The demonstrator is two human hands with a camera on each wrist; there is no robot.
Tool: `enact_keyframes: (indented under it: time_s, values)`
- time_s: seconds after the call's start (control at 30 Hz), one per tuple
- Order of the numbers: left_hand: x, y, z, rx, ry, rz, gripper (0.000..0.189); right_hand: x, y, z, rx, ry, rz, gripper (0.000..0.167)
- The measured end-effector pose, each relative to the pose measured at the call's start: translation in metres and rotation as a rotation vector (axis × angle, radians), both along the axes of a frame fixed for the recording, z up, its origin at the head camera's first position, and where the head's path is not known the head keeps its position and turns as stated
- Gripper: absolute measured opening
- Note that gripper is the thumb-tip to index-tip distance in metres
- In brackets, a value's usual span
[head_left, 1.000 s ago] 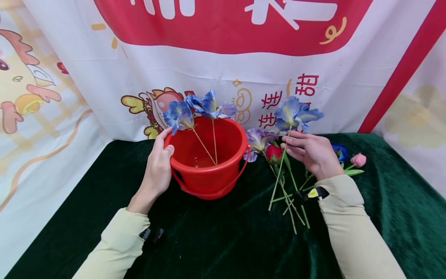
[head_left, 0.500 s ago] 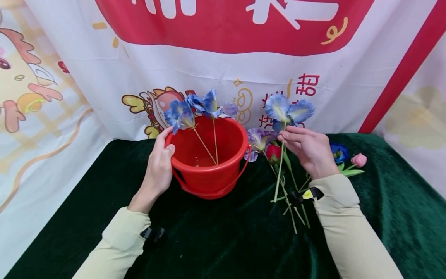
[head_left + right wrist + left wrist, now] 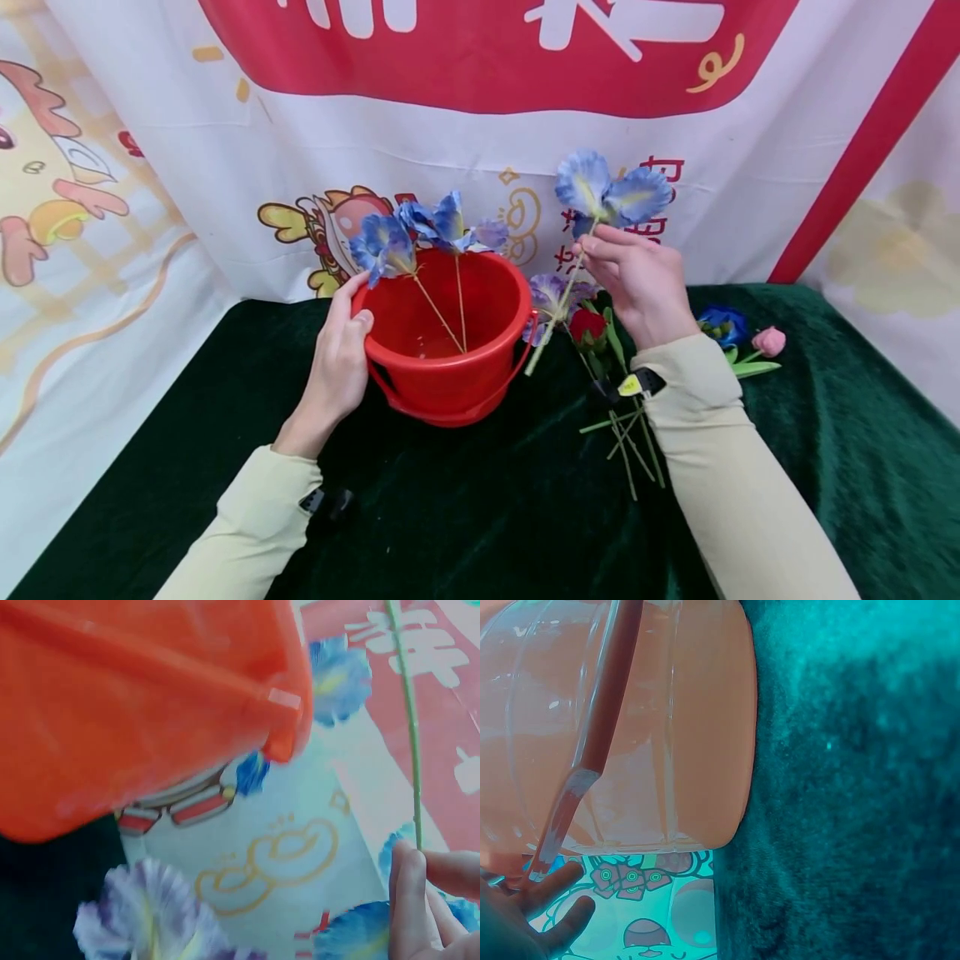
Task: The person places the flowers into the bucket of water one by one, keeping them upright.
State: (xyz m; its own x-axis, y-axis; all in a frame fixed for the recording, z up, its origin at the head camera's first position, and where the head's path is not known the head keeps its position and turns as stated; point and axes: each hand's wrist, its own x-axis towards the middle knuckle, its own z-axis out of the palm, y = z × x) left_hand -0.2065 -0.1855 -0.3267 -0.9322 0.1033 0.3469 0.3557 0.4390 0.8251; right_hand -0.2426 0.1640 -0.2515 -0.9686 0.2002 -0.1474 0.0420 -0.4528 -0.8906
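Observation:
In the head view my left hand (image 3: 333,375) holds the side of a red plastic bucket (image 3: 450,392), its fingers at the rim. The left wrist view shows its fingertips (image 3: 574,919) near the end of the bucket's handle (image 3: 604,727). Two artificial blue irises (image 3: 384,246) stand inside, their thin stems leaning on the inner wall. To the right of the bucket, my right hand (image 3: 637,279) pinches another artificial blue iris (image 3: 637,196) by its stem, just under the bloom. Its bare green stem (image 3: 412,750) slants down toward the bucket's right rim.
Right of the bucket lie a purple iris (image 3: 547,292), a red bud (image 3: 587,325) and several crossed stems (image 3: 630,458). Farther right are a blue flower (image 3: 723,325) and a pink one (image 3: 768,342). A printed banner (image 3: 465,133) hangs behind the dark green cloth (image 3: 450,508).
My right hand has risen and moved left with the blue iris, its stem end swinging up and over toward the bucket. My left hand and the bucket stay put.

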Motion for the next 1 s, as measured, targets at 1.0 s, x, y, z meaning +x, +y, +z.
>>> enact_keyframes:
  time_s: [1.0]
  values:
    - [0.0, 0.0, 0.0, -0.011, 0.012, 0.002, 0.059, -0.022, -0.095, -0.001, 1.01, 0.29, -0.012, 0.026]
